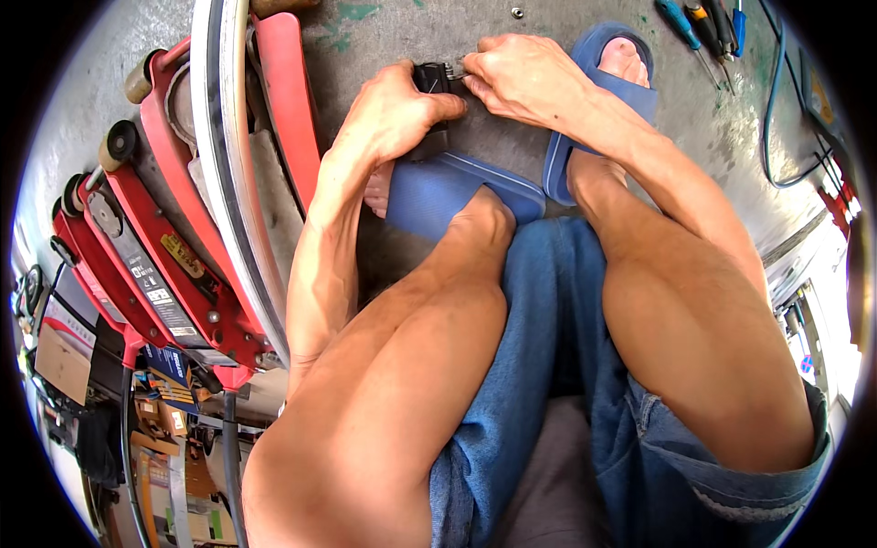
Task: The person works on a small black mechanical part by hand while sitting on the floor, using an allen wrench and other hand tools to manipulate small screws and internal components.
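My left hand is closed round a small black part, holding it just above the concrete floor. A short, ridged metal piece, like a spring or a screw thread, sticks out of the part's right side. Against that metal piece my right hand pinches with thumb and fingers. What lies between those fingertips is mostly hidden and too small to name. Below the hands are my feet in blue slide sandals.
Red floor jacks crowd the left side, crossed by a tall curved white-and-black strip. A small metal nut lies beyond my right hand. Several screwdrivers lie at the far right, near a blue hose.
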